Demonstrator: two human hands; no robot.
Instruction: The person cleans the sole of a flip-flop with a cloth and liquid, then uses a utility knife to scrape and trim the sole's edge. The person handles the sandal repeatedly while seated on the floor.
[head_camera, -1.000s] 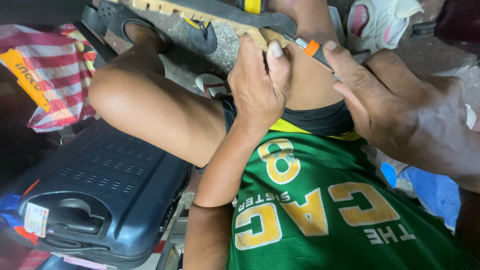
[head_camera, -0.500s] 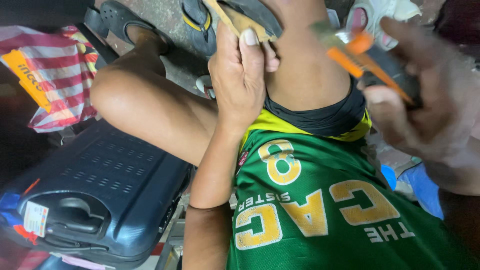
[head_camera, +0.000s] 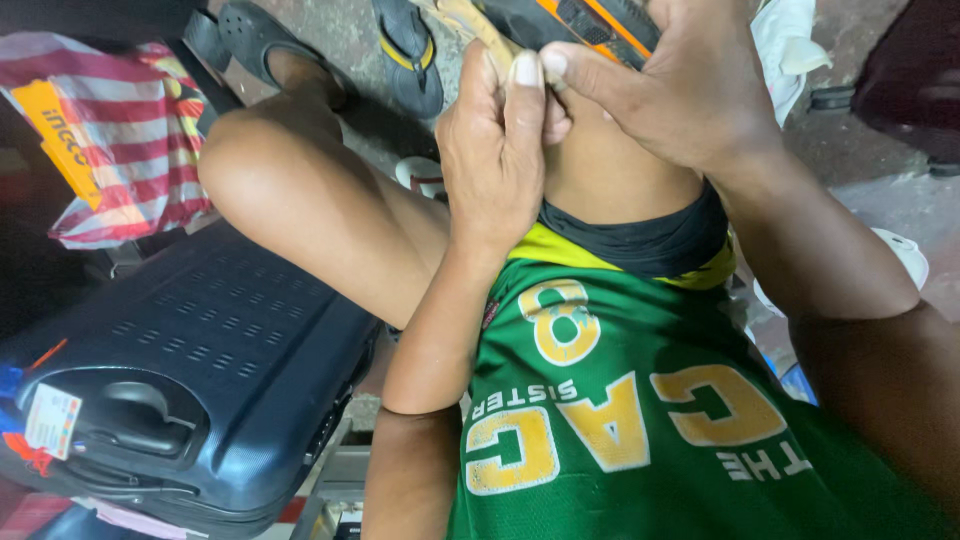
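My left hand (head_camera: 495, 150) is raised over my right knee, its fingers closed on a thin tan strip of sole material (head_camera: 478, 28) that sticks up to the top edge. Pressed against its fingertips, my right hand (head_camera: 665, 95) grips an orange and black utility knife (head_camera: 600, 22). The blade is hidden behind my fingers, so I cannot see whether it touches the strip. Both hands hover above my bare knees and my green jersey (head_camera: 640, 420).
A dark blue hard-shell suitcase (head_camera: 200, 370) lies at my left. A red and white striped bag (head_camera: 110, 150) sits behind it. A black sandal (head_camera: 250, 35) is on my left foot, a dark slipper (head_camera: 410, 60) lies on the concrete floor, and white cloth (head_camera: 790, 40) is at upper right.
My right hand has swung in from the right with the knife and now meets my left hand. The left hand still holds the tan strip.
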